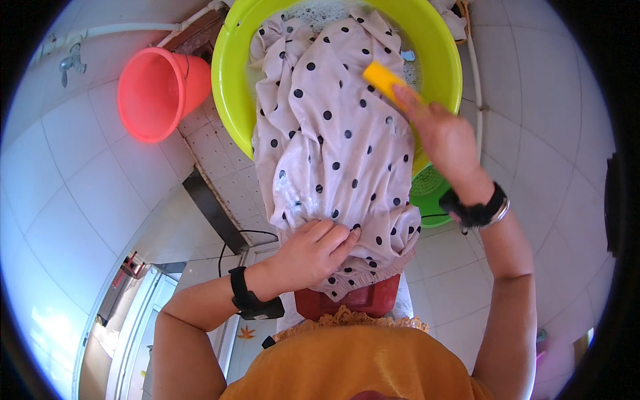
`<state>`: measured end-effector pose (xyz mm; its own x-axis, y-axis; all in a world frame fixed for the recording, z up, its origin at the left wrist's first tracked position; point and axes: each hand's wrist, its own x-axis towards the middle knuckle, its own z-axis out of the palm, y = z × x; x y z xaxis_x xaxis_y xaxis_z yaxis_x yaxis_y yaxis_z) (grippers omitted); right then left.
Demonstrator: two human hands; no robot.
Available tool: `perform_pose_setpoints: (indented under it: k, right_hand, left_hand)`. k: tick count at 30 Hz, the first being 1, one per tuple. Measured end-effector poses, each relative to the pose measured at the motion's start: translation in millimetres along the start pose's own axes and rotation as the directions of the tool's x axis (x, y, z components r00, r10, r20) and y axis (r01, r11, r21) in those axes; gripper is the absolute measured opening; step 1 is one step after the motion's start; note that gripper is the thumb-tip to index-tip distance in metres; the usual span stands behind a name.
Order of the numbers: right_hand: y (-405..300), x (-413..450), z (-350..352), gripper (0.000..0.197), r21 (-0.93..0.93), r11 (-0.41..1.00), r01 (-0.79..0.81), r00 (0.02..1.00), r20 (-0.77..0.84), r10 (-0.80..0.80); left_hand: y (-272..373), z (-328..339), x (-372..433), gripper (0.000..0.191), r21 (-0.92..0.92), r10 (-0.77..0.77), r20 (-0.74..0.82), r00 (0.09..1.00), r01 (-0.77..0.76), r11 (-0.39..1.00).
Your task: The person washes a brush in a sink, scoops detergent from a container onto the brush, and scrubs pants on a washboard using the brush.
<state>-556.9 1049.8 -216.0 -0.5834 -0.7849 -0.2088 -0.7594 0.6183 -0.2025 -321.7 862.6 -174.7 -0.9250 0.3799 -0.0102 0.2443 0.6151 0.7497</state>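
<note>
Pale pink polka-dot cloth (345, 150), with an elastic gathered edge, drapes from a lime-green plastic basin (227, 85) toward me. Its far end lies in sudsy water (320, 15), and wet, soapy patches show on the near part. My left hand (317, 250) grips a fold near the gathered edge. My right hand (442, 135) holds a yellow bar-shaped object (385, 82) over the cloth's right side. Blur hides whether it is a brush or a soap bar, and whether it touches the cloth. Red plastic (350, 300) shows under the near end; its full shape is covered.
A coral-red bucket (150, 95) is left of the basin, below a wall tap (73, 62). A green perforated basket (430, 195) sits partly under the basin's right side. White pipes (475, 75) run along tiled walls (65, 140). A doorway (135, 325) is at lower left.
</note>
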Motion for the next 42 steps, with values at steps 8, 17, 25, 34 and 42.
perform_pose_setpoints:
  k: [8, 17, 25, 34, 42]
  right_hand:
    - [-64, -47, -43, 0.048, 0.241, 0.898, 0.369, 0.886, 0.201, -0.418]
    - [-52, -22, -17, 0.053, 0.172, 0.942, 0.287, 0.956, 0.006, -0.293]
    - [-33, 13, -6, 0.052, -0.004, 0.972, 0.234, 0.971, -0.042, -0.234]
    - [-28, 59, 11, 0.058, 0.021, 0.979, 0.205, 0.979, -0.014, -0.205]
    - [-64, 1, -28, 0.059, 0.173, 0.910, 0.376, 0.906, 0.137, -0.400]
  left_hand:
    - [-2, 9, -13, 0.044, 0.006, -0.059, -0.033, 0.998, 0.059, 0.998]
    - [12, 8, -24, 0.054, 0.121, -0.278, -0.056, 0.959, 0.283, 0.952]
    - [9, 7, -20, 0.061, 0.204, -0.262, -0.008, 0.965, 0.258, 0.944]
    - [11, 8, -21, 0.059, 0.135, -0.251, -0.019, 0.968, 0.252, 0.958]
    - [5, 4, -24, 0.057, 0.068, -0.306, -0.028, 0.952, 0.307, 0.949]
